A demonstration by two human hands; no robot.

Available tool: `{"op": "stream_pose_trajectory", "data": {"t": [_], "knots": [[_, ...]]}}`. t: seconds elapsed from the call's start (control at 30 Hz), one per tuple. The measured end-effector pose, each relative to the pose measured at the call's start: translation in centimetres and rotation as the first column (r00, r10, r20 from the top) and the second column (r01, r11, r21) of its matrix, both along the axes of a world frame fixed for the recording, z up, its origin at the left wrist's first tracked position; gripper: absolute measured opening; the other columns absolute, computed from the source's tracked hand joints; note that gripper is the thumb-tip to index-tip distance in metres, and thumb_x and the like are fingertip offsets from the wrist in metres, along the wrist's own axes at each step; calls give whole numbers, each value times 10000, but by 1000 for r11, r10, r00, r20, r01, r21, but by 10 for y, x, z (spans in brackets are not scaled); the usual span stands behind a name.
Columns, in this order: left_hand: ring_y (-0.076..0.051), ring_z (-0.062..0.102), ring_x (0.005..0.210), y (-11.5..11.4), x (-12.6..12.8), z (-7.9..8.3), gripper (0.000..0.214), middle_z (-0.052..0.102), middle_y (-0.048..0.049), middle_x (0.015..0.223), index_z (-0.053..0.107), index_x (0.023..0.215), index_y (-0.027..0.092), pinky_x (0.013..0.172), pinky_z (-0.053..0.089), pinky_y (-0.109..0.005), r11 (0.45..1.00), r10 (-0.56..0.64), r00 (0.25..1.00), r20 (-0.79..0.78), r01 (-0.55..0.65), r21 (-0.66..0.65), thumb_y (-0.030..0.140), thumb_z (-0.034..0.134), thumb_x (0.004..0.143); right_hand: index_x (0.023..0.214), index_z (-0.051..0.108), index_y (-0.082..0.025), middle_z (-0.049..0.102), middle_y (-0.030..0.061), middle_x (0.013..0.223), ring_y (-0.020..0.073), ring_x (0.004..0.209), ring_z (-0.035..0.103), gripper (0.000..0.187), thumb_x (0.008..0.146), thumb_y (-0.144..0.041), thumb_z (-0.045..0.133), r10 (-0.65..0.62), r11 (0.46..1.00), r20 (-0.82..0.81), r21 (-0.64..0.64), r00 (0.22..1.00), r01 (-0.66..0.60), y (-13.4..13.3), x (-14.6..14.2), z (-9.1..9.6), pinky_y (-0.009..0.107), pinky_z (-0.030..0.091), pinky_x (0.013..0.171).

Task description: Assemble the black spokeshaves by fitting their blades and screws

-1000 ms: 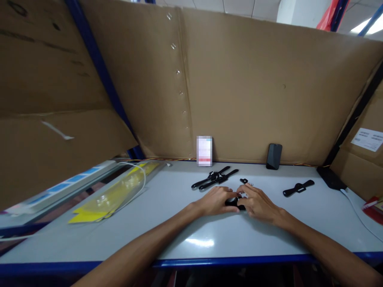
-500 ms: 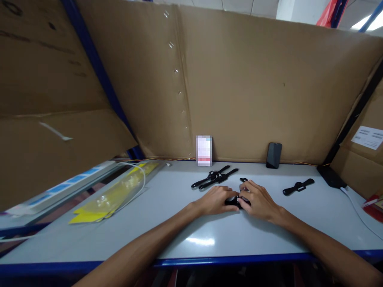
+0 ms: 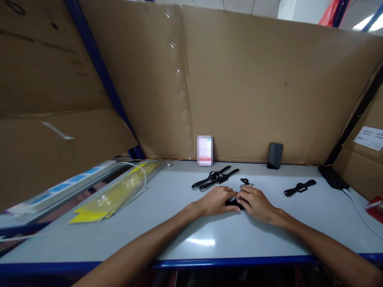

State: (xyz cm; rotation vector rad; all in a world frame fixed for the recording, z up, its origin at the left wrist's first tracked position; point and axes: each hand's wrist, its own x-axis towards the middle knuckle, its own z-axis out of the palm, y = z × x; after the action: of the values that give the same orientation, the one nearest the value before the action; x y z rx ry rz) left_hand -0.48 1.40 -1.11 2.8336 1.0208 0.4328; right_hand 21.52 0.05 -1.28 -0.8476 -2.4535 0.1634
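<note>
Two tools (image 3: 220, 179) behind left hand (image 3: 216, 200)

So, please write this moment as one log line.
left hand: holding black part; right hand: at same part; beyond hands: two black tools; right side: black handled frame

1. A pale grey counter (image 3: 119, 239) spans the view, with a blue edge (image 3: 239, 262) along its near side.
2. Behind it leans a tall brown cardboard wall (image 3: 239, 87), creased by an upright seam (image 3: 184, 95) left of centre.
3. More cardboard (image 3: 44, 83) closes the left side, dark marks near its top; a slanting blue post (image 3: 92, 56) stands at that corner.
4. At right, a dark post (image 3: 359, 115) meets a cardboard panel (image 3: 347, 159) bearing a white label (image 3: 368, 138).
5. Above the back wall show pale ceiling tiles (image 3: 236, 4), a white pillar (image 3: 302, 10) and, far right, a bright lamp (image 3: 374, 24).
6. A white glare (image 3: 201, 242) lies on the counter's near part.
</note>
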Motion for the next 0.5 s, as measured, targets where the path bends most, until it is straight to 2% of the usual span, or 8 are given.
{"op": "stream_pose_trajectory", "data": {"t": [0.1,0.17,0.3,0.4,0.5], "knots": [[-211,630,734,-1,1,2,523,680,-63,849,720,1068,177,672,435,-302,1000,7,1000,-16,-7,0,663,571,948,924,647,-190,640,27,910,165,830,589,136,989,-130,543,3,998,-112,-63,994,-10,3,2,4,292,454,767],[-226,644,758,-3,1,4,534,692,-73,875,716,1155,185,698,449,-318,1000,6,1000,-21,-6,-10,656,575,948,941,646,-196,640,25,914,162,831,590,140,993,-135,532,-41,995,-148,-97,988,27,7,5,9,284,445,769],[-241,663,837,-5,0,8,500,715,-84,973,671,1307,235,764,461,-343,997,12,1000,15,-11,-72,593,557,979,965,671,-194,649,36,907,173,827,588,168,981,-121,521,-193,977,-13,-90,981,191,17,16,12,284,420,756],[-215,641,825,-6,2,6,366,698,-72,989,708,1233,245,766,446,-328,991,56,995,81,-45,-129,474,555,991,953,693,-190,662,50,903,192,876,592,178,959,-101,539,-239,968,119,-47,964,246,24,23,7,290,408,772],[-180,587,764,-4,7,1,233,653,-42,902,734,1046,213,718,413,-295,975,115,975,191,-74,-209,363,585,948,944,708,-205,669,45,906,192,899,594,201,945,-87,545,-212,973,189,-47,959,224,24,25,3,284,406,785]]}}
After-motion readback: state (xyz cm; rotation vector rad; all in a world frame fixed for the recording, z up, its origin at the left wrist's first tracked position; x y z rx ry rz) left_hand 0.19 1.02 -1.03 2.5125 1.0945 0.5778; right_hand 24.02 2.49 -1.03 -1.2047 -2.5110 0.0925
